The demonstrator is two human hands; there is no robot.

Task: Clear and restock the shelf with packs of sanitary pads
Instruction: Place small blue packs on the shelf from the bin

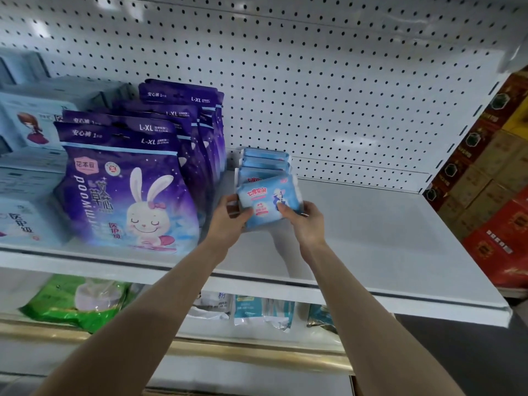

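A small light-blue pack of sanitary pads (267, 200) stands at the front of a short row of the same blue packs (264, 162) on the white shelf (385, 238). My left hand (228, 217) grips the front pack's left edge and my right hand (304, 220) grips its lower right corner, thumb on its face. The packs behind it are mostly hidden, only their tops showing.
Purple rabbit-print bags (128, 190) stand in rows just left of the blue packs. Pale boxes (25, 178) fill the far left. A white pegboard (314, 81) backs the shelf. Red and brown cartons (497, 201) are stacked at right. Green and white packs (77, 298) lie on the shelf below.
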